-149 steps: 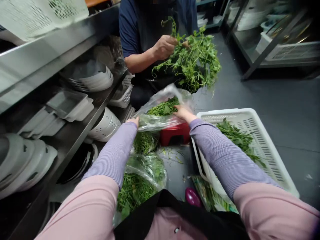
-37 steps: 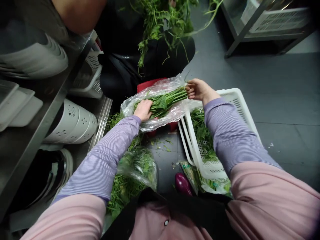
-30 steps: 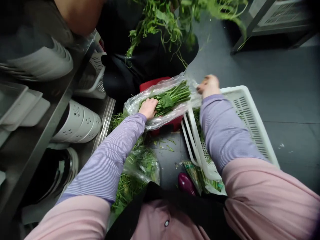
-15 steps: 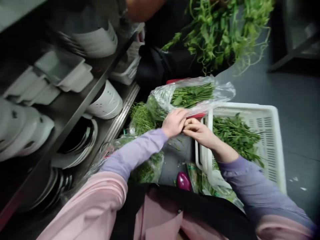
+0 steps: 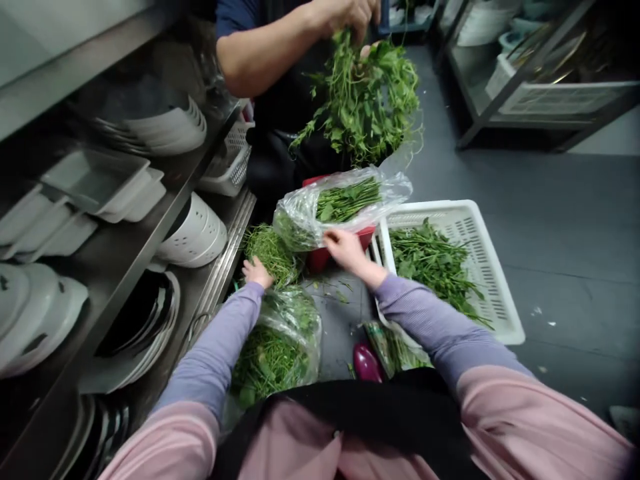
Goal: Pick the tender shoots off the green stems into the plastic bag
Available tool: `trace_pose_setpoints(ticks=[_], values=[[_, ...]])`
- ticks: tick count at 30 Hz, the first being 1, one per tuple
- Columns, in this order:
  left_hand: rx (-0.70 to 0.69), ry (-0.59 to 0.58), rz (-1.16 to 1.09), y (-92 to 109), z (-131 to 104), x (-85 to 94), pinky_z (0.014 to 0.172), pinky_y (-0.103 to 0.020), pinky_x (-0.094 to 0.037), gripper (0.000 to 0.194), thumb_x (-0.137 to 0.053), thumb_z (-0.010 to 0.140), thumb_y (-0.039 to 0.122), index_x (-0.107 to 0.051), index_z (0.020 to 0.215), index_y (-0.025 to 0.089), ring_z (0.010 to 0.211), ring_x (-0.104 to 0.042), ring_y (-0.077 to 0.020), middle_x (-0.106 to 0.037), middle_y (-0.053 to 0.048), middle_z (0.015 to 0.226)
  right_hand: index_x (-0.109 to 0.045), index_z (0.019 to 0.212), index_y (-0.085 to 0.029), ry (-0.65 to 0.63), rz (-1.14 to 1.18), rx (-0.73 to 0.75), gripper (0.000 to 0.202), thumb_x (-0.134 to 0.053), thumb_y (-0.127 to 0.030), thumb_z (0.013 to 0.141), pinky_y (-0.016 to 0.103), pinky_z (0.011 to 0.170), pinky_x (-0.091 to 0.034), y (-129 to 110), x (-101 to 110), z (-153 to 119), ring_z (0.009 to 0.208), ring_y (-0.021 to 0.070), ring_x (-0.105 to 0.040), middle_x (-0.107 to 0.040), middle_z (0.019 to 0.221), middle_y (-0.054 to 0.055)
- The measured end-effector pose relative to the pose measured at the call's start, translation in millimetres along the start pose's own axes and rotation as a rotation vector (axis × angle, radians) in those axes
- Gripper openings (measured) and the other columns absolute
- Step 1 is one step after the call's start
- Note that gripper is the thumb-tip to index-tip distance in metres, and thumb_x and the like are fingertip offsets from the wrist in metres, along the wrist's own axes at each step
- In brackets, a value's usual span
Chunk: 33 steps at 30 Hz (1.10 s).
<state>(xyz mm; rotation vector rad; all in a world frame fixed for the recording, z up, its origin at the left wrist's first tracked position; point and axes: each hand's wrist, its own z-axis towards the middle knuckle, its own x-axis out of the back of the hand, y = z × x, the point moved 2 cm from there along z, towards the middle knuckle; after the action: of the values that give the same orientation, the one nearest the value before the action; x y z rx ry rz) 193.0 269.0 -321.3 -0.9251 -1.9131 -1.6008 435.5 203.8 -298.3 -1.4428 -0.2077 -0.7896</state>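
My left hand [image 5: 257, 272] is open, its fingers spread at the near side of a pile of thin green stems [image 5: 273, 250]. At the near edge of a clear plastic bag [image 5: 393, 189] is my right hand [image 5: 345, 250], fingers curled together; what they pinch, if anything, is hidden. Bundled leafy greens [image 5: 347, 201] lie in that bag, on top of a red container [image 5: 320, 260]. Below my left hand sits another clear bag of greens [image 5: 273, 360]. To the right, leafy stems [image 5: 430, 260] lie in a white slotted basket [image 5: 493, 287].
Opposite me, another person's hands [image 5: 350, 17] hold a large bunch of leafy vines [image 5: 370, 100]. Metal shelving [image 5: 150, 247] with stacked white dishes runs along the left. A purple eggplant [image 5: 367, 362] and a wrapped bundle of stems [image 5: 393, 347] lie on the grey floor [image 5: 565, 220].
My hands, close together before, have moved apart: the left went left to the pile of stems, the right stays by the bag. My view has shifted, showing more of the other person.
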Motion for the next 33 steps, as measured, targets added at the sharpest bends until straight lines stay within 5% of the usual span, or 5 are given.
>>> trace_pose_setpoints(ticks=[6,10,17,28,33], values=[[-0.909,-0.221,0.280,138.1,11.8,-42.5,0.099,-0.030,-0.042,0.028,-0.042,0.088,0.013,-0.064,0.105,0.018,0.109,-0.057,-0.0188,-0.064,-0.009,0.110,-0.068,0.109,-0.013,-0.058,-0.528,-0.088,0.036,-0.046,-0.012,0.081,0.034,0.093,-0.044,68.3,65.4,69.8,0.108,0.0251,-0.059,-0.066,0.115,0.014],[-0.990,-0.414,0.515,215.6,36.3,-110.9,0.094,-0.032,-0.044,0.030,-0.048,0.084,0.011,-0.063,0.109,0.015,0.104,-0.059,-0.0222,-0.064,-0.011,0.110,-0.066,0.114,-0.020,-0.254,-0.598,-0.145,0.038,-0.046,-0.014,0.082,0.032,0.089,-0.046,90.6,43.4,63.3,0.103,0.0228,-0.062,-0.067,0.114,0.011],[-0.738,-0.124,0.800,215.7,79.7,-146.2,0.104,-0.046,-0.032,0.089,-0.083,0.058,0.034,-0.044,0.132,0.005,0.125,-0.038,-0.0361,-0.038,-0.025,0.139,-0.062,0.121,-0.021,-0.247,-0.612,-0.269,0.041,-0.052,-0.021,0.082,0.040,0.086,-0.047,104.4,46.7,58.0,0.103,0.0289,-0.062,-0.067,0.111,0.014],[-0.576,-0.397,0.905,241.3,83.1,-171.0,0.094,-0.039,-0.041,0.070,-0.075,0.062,0.041,-0.059,0.121,0.006,0.112,-0.052,-0.0342,-0.057,-0.021,0.121,-0.060,0.119,-0.014,-0.262,-0.584,-0.141,0.038,-0.049,-0.018,0.082,0.038,0.090,-0.044,101.8,38.0,43.2,0.110,0.0295,-0.056,-0.062,0.118,0.016],[-0.577,-0.202,0.833,240.4,80.9,-177.7,0.098,-0.044,-0.037,0.063,-0.073,0.066,0.038,-0.059,0.117,0.005,0.117,-0.049,-0.0350,-0.057,-0.023,0.123,-0.060,0.115,-0.011,-0.272,-0.626,-0.051,0.037,-0.049,-0.016,0.080,0.036,0.090,-0.044,101.6,34.3,35.7,0.109,0.0279,-0.054,-0.061,0.116,0.014]])
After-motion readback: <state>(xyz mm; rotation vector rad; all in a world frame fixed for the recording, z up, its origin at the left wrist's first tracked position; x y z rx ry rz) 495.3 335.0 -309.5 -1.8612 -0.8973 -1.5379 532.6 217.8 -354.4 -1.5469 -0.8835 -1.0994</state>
